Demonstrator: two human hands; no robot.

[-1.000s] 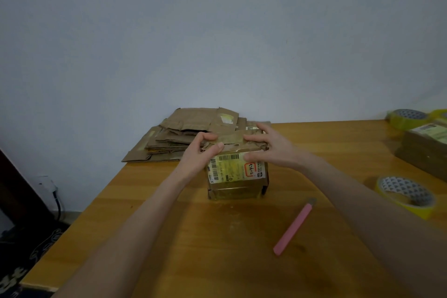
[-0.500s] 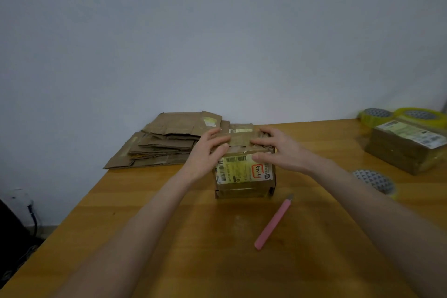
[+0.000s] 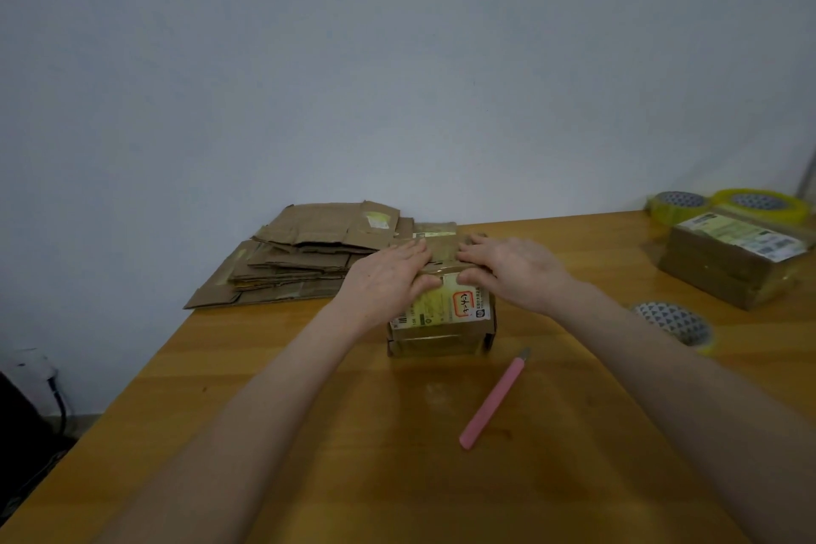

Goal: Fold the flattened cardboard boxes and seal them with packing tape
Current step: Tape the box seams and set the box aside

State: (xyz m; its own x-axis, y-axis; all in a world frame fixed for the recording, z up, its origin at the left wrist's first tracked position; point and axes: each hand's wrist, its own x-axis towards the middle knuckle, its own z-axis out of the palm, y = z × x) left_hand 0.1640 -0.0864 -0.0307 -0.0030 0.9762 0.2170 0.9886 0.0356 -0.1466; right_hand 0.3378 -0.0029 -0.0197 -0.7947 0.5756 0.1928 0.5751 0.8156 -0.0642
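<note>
The small cardboard box (image 3: 441,322) stands on the wooden table (image 3: 353,477), about mid-width and toward the far side, just right of the stack of flattened boxes (image 3: 304,256) that lies against the wall. It is brown and worn. Its near face carries a pale yellow-green shipping label (image 3: 446,305) with a barcode at the left end and a red-framed white patch at the right, and glossy tape shows below the label. The top flaps are folded down, and their seam runs between the two hands. The left hand (image 3: 388,278) lies palm-down on the left part of the top, its fingers stretched out flat toward the middle and its thumb at the upper near edge above the label. It presses rather than grasps. The right hand (image 3: 512,267) mirrors it on the right part of the top, fingers extended and flat, thumb resting at the near edge by the label. The fingertips of the two hands sit near each other but apart, with a strip of flap visible between them. A pink utility knife (image 3: 492,404) lies on the table just near and to the right of the box, pointing diagonally. A roll of packing tape (image 3: 678,322) lies further right, partly behind the right forearm.
</note>
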